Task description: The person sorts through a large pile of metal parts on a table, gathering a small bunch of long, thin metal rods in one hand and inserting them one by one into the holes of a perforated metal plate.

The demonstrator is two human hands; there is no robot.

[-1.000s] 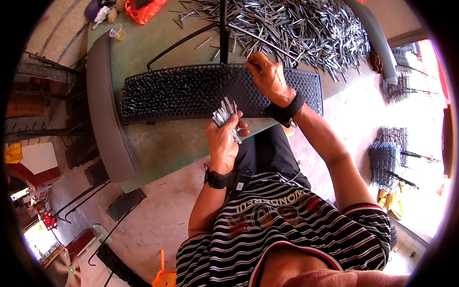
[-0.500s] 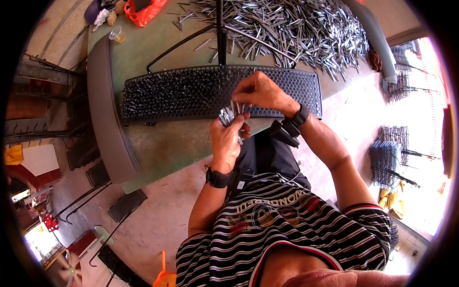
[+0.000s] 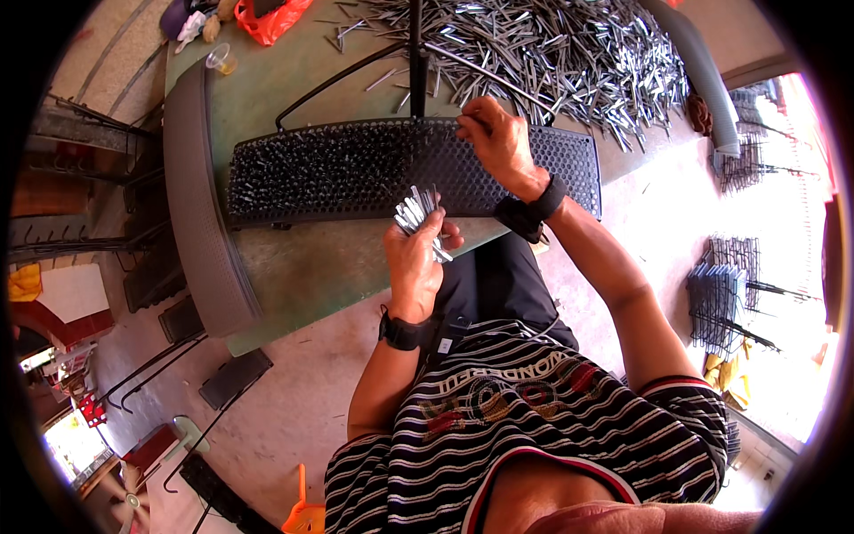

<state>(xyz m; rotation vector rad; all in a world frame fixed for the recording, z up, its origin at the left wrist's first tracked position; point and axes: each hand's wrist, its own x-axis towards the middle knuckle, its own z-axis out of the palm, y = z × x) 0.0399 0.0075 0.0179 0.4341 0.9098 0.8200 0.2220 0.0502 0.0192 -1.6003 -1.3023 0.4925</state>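
In left hand (image 3: 413,267), hold the clutched strips (image 3: 411,212) fanned near the holed board (image 3: 565,169) on the bench (image 3: 302,285); with right hand (image 3: 500,147), bent at its far edge, grasp unclear, place singly.

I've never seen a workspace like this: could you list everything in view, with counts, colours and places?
Table: 1, green, upper centre
Perforated panel: 1, black, on the table
Inserted metal strips: many, dark and silver, panel's left half
Loose metal strips: many, silver and grey, heaped top right
Bar frame: 1, black, beyond the panel
Curved textured sheet: at least 1, grey, table's left side
Plastic bag: 1, red, top left
Cup: 1, clear, near the bag
Fan: 1, pale, bottom left
Wire racks: several, black, far right
Rim clutter: uncountable
Striped shirt: 1, black and white, bottom centre
Wristbands: 2, black, one per wrist
Left grip: 1, bare, holding silver strips
Right grip: 1, bare, over the panel; contents unclear
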